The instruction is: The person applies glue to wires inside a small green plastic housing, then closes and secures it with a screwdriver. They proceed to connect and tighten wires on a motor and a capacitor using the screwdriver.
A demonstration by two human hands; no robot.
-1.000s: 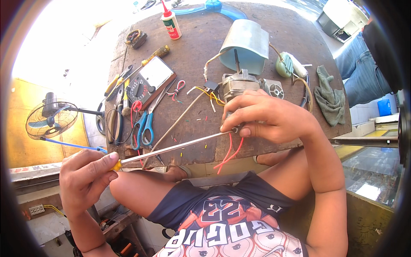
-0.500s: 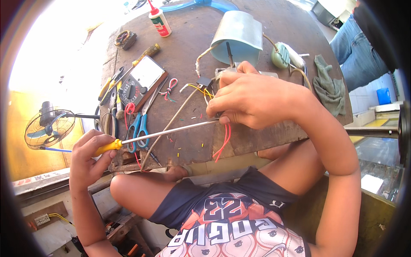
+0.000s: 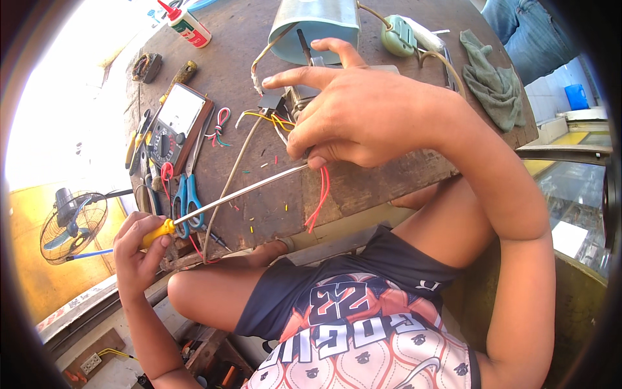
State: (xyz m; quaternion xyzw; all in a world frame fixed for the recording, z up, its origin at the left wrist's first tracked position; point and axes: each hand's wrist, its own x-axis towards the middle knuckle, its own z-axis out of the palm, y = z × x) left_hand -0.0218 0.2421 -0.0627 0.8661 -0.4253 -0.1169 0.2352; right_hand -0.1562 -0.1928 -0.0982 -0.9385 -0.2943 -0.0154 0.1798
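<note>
My left hand (image 3: 137,243) is closed around the yellow handle of a long screwdriver (image 3: 240,193). The shaft slants up to the right, its tip ending at the thumb of my right hand (image 3: 369,117). That hand grips a metal electric motor (image 3: 299,96), mostly hidden beneath it, with two fingers raised and the thumb curled under. A dark shaft stands up from the motor in front of a light-blue metal housing (image 3: 317,26). Beside the motor lies a small black box-shaped part (image 3: 271,104) with yellow wires. Red wires (image 3: 322,198) hang below my right thumb.
To the left lie an analog multimeter (image 3: 178,123), blue-handled scissors (image 3: 186,201) and pliers (image 3: 136,146). A glue bottle (image 3: 188,26) stands far left. A green switch box (image 3: 398,35) and a grey-green rag (image 3: 491,81) are at right, near another person's jeans (image 3: 528,35).
The view has shifted, so the table's things sit higher and further left. Two fingers of my right hand have lifted and spread. The screwdriver stays in my left hand, its tip by my right thumb.
</note>
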